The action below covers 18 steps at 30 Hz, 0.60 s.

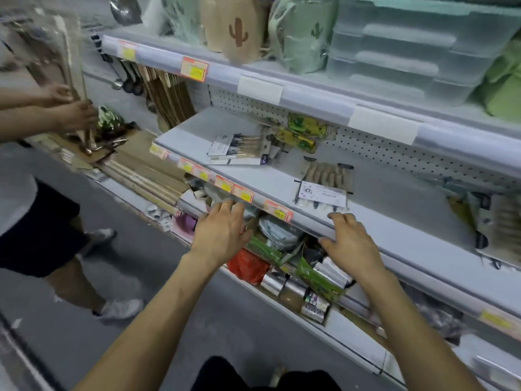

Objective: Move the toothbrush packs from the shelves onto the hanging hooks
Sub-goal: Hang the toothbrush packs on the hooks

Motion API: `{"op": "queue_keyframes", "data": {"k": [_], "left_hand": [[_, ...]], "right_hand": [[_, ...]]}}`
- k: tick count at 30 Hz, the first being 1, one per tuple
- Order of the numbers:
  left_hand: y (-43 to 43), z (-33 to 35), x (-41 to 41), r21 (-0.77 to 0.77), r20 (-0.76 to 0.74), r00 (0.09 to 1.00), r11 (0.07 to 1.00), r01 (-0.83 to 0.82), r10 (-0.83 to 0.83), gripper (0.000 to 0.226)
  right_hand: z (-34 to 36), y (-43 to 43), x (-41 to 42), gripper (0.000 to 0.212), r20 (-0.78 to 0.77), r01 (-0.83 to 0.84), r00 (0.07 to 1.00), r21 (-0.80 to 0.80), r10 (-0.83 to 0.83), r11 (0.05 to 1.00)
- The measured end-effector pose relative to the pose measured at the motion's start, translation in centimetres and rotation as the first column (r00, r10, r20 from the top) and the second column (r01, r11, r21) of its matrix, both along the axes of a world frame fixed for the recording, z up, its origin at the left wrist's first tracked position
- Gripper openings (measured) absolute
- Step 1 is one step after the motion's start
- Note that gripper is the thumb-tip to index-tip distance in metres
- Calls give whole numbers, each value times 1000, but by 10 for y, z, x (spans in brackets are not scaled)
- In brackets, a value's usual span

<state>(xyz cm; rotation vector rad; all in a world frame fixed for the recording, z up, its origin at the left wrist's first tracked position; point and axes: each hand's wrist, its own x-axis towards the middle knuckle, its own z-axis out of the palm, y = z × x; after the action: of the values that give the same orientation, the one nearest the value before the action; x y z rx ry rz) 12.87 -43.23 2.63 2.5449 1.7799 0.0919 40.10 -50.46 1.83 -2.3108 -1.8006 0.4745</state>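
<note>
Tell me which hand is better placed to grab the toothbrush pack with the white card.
Right. The right hand rests on the shelf edge in front of the toothbrush pack; the left hand is farther along.

Dark trousers (pixel 225 373), ring (pixel 226 204) on left hand (pixel 218 232)

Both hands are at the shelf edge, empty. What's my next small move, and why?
Probably reach the right hand forward and pick up the toothbrush pack lying flat on the shelf just beyond its fingertips. It looks like the nearest pack, and that hand holds nothing. The left hand is empty too.
</note>
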Motion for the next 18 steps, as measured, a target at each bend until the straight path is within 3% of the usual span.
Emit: {"op": "queue_keyframes", "data": {"k": [9, 18], "left_hand": [[199, -11, -41, -83, 15, 989, 985, 150, -149, 65], [386, -24, -57, -254, -110, 934, 918, 306, -341, 93]], "right_hand": [[-20, 87, -6, 65, -33, 244, 969, -30, -245, 969], [-52, 157, -7, 82, 8, 567, 823, -48, -568, 822]]}}
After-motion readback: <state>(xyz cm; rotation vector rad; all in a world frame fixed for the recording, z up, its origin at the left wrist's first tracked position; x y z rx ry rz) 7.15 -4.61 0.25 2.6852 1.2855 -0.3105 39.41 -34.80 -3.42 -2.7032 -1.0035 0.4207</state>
